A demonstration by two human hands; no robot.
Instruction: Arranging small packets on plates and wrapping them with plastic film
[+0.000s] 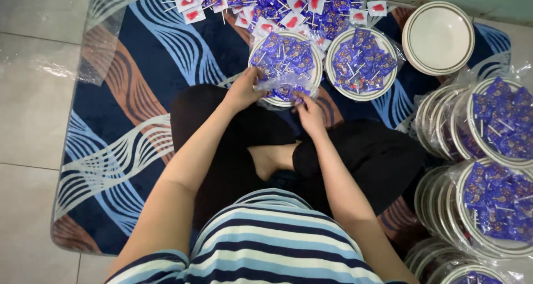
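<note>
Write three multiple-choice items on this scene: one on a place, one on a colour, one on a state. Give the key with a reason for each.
1. Where is the empty plate?
A. at the top right, on the mat's edge
B. in the person's lap
C. under the left hand

2. What colour are most of the candy wrappers on the plates?
A. green
B. blue-purple
C. yellow

3. What are the two hands doing?
A. resting on the knees
B. both gripping clear plastic wrap over a filled plate
C. lifting the empty plate

Key: 1 A, it sits apart, beyond the filled plates. 2 B, the wrappers are blue-purple. 3 B, the left hand and right hand pinch the wrap at the plate's near rim.
</note>
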